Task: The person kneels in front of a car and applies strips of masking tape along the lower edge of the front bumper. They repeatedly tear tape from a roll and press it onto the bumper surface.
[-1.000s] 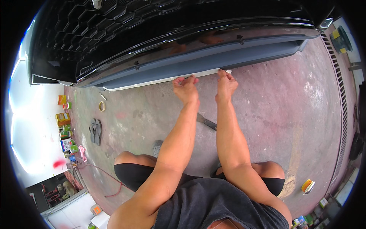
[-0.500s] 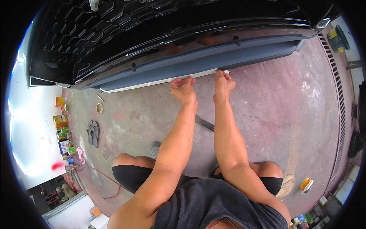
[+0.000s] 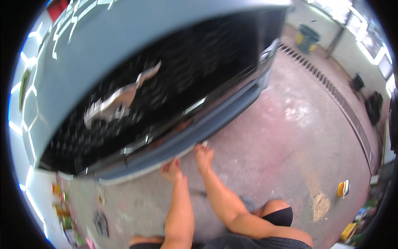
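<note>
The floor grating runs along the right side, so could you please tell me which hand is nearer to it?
The right hand is nearer the floor grating; the left hand is farther left along the pale strip.

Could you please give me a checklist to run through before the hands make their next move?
1. Right hand at the right end of the pale strip: ok.
2. Left hand at the strip, near the lower edge of the bumper lip: ok.
3. Firm grip by both hands: cannot tell, blurred.
4. Strip flat along the edge, without gaps: cannot tell.
5. Tape roll and dark sandals apart from the hands: ok.
6. Sharp view: not ok.
</note>
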{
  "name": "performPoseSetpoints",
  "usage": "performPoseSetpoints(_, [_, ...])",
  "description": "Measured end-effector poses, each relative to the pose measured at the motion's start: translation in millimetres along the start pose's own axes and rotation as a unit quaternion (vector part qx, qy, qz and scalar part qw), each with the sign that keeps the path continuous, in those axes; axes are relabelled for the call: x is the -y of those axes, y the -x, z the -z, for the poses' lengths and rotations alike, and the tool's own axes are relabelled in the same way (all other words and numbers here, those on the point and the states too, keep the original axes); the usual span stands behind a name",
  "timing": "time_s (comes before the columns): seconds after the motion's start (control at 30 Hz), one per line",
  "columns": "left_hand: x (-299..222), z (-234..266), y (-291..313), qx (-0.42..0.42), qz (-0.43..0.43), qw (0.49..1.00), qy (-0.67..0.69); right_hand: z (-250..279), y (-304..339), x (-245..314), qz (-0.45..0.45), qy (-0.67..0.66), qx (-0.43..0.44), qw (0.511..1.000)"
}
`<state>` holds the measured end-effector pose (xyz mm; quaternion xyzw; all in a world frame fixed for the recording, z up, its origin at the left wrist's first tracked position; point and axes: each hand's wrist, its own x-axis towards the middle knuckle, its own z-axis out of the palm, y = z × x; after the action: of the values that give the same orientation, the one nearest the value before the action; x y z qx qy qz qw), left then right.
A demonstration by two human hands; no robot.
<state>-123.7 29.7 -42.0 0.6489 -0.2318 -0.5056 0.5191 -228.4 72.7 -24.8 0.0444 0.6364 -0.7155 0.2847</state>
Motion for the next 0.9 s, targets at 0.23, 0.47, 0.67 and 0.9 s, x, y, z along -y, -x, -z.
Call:
performPoseSetpoints(0.23, [-14,-14,24,0.009,0.008,1.0,0.001,11,-3,13,-0.041,0.095,-0.032,0.994])
performPoseSetpoints(0.47, [0,0,-12,0.137,-0.033,0.988,0.064,0,-14,-13,0.041,0.012,-0.002,0.999])
performPoseSetpoints(0.67, [-17,-4,17,0.046,0.02,0.996,0.073,5,-8,-8,-0.025,0.038,-0.007,0.999])
performPoseSetpoints(0.9, [-21,-3,30,0.069,0.02,0.995,0.066,11,-7,-3,-0.027,0.03,0.002,0.999])
